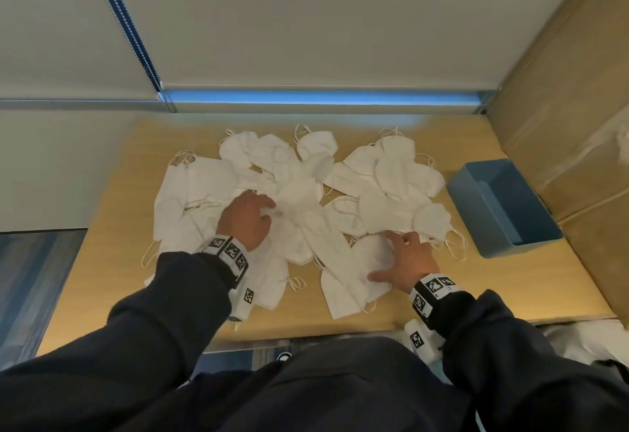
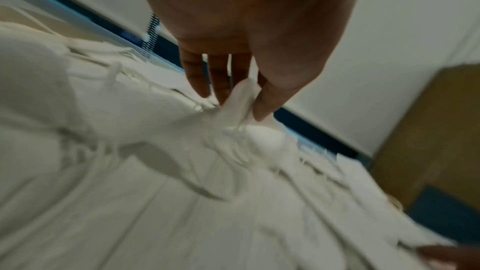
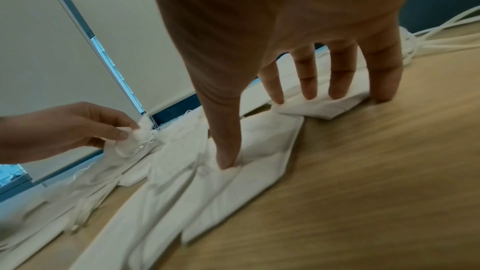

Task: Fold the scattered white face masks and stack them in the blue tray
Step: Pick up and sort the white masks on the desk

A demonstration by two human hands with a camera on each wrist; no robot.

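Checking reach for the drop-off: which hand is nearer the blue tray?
Right. The right hand presses spread fingers on white face masks beside the blue plastic tray, table showing between. The left hand pinches a mask mid-pile, farther away.

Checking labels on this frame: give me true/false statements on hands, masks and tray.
1. The blue tray already holds a stack of folded masks. False: no masks show in it.
2. The left hand pinches a bit of a white mask between thumb and fingers. True.
3. The right hand presses masks flat with spread fingers. True.
4. The tray sits to the left of the mask pile. False: it sits to the right.
5. The right hand is lifting a mask off the table. False: it rests on masks lying there.
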